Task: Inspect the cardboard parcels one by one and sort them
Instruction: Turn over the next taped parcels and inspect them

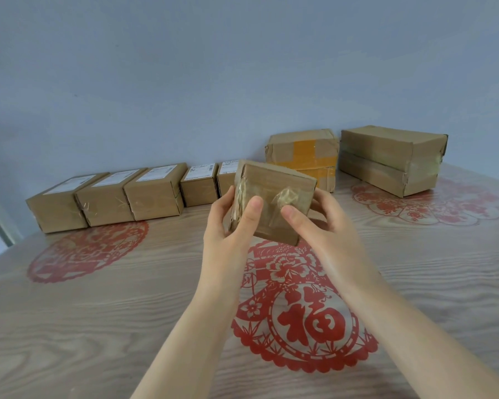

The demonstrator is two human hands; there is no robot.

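Above the middle of the tabletop [121, 298], a small cardboard parcel [280, 194] bound in clear tape is held tilted in the air. It is gripped at its left edge by the left hand [228, 226] and at its right edge by the right hand [323, 226], the fingers [255, 207] of both curled round it and both thumbs pressed on its near face. Against the wall [213, 67], five labelled parcels [153, 194] are lined up side by side at the left, and a parcel crossed with orange tape [303, 156] and a larger parcel [392, 159] are set just beside each other at the right.
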